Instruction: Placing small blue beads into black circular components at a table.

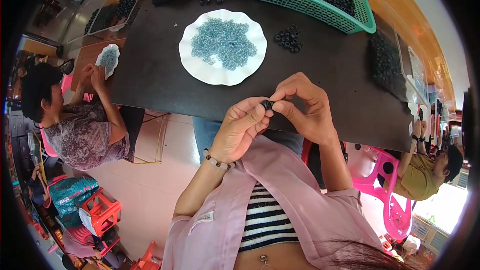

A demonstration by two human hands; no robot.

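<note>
Busy indoor workroom, pale tiled floor; a co-worker (82, 130) sits off to the left by a smaller white dish (116, 50), another person (425, 177) at the far right near a pink plastic stool (397, 215); centre of it all, a dark table (150, 65). White wavy-rimmed plate (188, 64) stands toward the table's near edge, heaped with translucent blue-grey beads (222, 44); its shallow lip presumably stops them rolling, its position probably chosen for easy reach. Green lattice basket (315, 11), full of black pieces, sits at the far edge toward the right corner, likely a bulk supply kept out of the elbows' way; a loose pile of black pieces (289, 39) lies between basket and plate, perhaps a handier portion. Hands together just over the near edge; left hand (245, 117) clamps one small black piece (268, 104) between thumb and forefinger, apparently steadying it; right hand (305, 107) has thumb and forefinger pinched at the piece's right side, seemingly for fine control; whether a bead is between those tips I cannot tell. The piece: rounded, glossy, dark all through, a pale spot on its face, too small to read as hole or highlight.
</note>
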